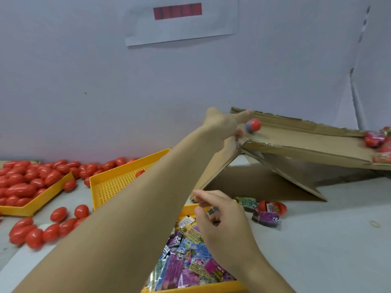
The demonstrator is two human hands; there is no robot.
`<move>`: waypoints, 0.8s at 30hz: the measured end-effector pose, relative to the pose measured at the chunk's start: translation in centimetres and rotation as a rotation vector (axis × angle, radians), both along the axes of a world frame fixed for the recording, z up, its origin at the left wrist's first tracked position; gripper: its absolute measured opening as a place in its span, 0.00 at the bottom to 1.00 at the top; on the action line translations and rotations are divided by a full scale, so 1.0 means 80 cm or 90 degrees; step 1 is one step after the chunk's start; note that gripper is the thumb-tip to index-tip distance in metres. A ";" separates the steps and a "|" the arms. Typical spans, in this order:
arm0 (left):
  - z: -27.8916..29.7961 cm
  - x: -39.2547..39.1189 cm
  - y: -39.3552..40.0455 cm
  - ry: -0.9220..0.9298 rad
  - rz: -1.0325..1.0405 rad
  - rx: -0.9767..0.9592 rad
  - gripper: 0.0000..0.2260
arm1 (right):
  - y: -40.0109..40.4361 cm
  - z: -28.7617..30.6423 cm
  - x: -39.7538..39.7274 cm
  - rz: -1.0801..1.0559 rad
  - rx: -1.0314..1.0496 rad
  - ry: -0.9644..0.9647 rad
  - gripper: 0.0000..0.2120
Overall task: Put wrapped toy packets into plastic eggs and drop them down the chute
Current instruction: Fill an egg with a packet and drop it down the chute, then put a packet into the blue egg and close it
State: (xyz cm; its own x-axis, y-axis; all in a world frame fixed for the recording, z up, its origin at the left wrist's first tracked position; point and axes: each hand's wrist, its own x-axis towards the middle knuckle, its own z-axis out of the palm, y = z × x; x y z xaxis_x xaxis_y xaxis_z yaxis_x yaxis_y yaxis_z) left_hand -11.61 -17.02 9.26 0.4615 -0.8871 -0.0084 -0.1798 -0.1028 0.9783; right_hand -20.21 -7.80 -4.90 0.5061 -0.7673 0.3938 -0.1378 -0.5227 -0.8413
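My left hand (pixel 225 123) reaches to the top of the cardboard chute (pixel 300 140). Its fingers are spread, and a red plastic egg (pixel 254 124) with purple packet wrap showing sits blurred at the fingertips on the chute's upper end. My right hand (pixel 220 218) hovers over the yellow tray (pixel 211 287) of wrapped toy packets (pixel 190 261), its curled fingers pinching a small dark packet (pixel 213 211) that is mostly hidden. Filled eggs (pixel 375 139) are piled at the chute's lower right end.
An open red egg (pixel 273 206) and two loose packets (pixel 265 217) lie on the table right of my right hand. A yellow tray (pixel 38 203) full of red eggs stands at the left, and a perforated yellow tray (pixel 118 182) near the middle. Loose eggs (pixel 36 233) are scattered at the front left.
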 end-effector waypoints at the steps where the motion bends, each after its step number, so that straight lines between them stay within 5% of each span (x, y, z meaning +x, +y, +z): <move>1: -0.003 0.001 0.001 -0.014 0.010 -0.019 0.22 | -0.001 0.000 0.000 0.004 0.004 -0.003 0.15; 6: -0.030 0.028 0.063 -0.078 0.075 -0.142 0.05 | -0.002 0.000 -0.003 0.016 0.061 -0.055 0.14; 14: -0.135 0.112 0.215 -0.445 0.082 0.011 0.05 | -0.004 0.002 -0.004 -0.049 0.051 -0.077 0.20; 24: -0.156 0.137 0.222 -0.479 0.172 -0.042 0.04 | 0.001 0.007 -0.003 -0.032 0.011 -0.023 0.20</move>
State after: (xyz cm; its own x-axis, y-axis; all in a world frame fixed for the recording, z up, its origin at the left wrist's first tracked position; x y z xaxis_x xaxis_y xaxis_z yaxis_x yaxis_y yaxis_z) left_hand -0.63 0.73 -3.25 0.5214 -0.7313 0.4397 -0.7710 -0.1829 0.6100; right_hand -20.43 -7.71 -4.37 0.4523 -0.7981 0.3980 -0.1325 -0.5014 -0.8550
